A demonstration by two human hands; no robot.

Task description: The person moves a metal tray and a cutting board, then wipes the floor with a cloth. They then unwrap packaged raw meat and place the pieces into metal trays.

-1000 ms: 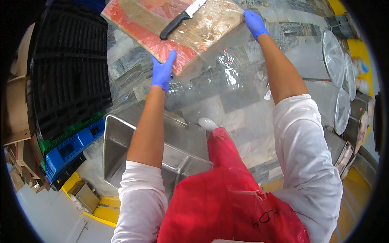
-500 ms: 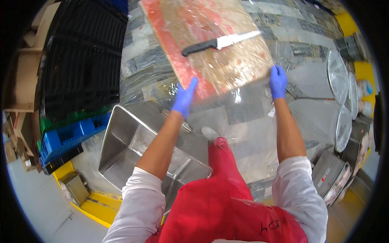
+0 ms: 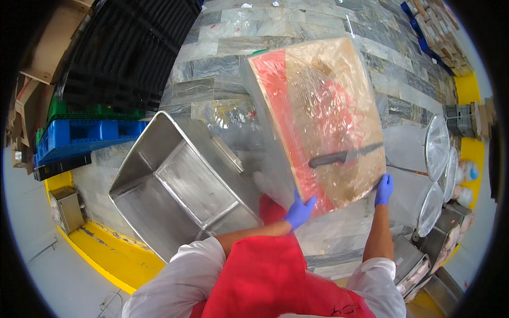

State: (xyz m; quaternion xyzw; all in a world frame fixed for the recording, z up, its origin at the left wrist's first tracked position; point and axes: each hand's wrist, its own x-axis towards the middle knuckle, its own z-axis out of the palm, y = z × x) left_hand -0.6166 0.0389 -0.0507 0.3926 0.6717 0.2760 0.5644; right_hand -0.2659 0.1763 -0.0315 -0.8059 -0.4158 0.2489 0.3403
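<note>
Both my gloved hands grip the near edge of a large flat cardboard box (image 3: 318,79), covered in clear plastic with a red band and red smears. My left hand (image 3: 299,211), in a purple glove, is closed on its near left corner, thumb on top. At the near right corner my right hand (image 3: 385,190) is also closed on the edge, its fingers partly hidden. A knife (image 3: 327,159) with a dark handle lies across the plastic, nearer the right hand, its blade pointing right. Neither hand touches it.
An open steel tub (image 3: 183,177) stands at my left, beside a blue pallet (image 3: 87,138) and tall stacked black pallets (image 3: 127,53). To the right are plastic-covered round containers (image 3: 437,148) and steel bins (image 3: 411,259). Grey tile floor (image 3: 222,58) lies ahead.
The box has come nearer and to the right, with both hands still on its near edge. The knife travels with it. More of the steel tub shows now.
</note>
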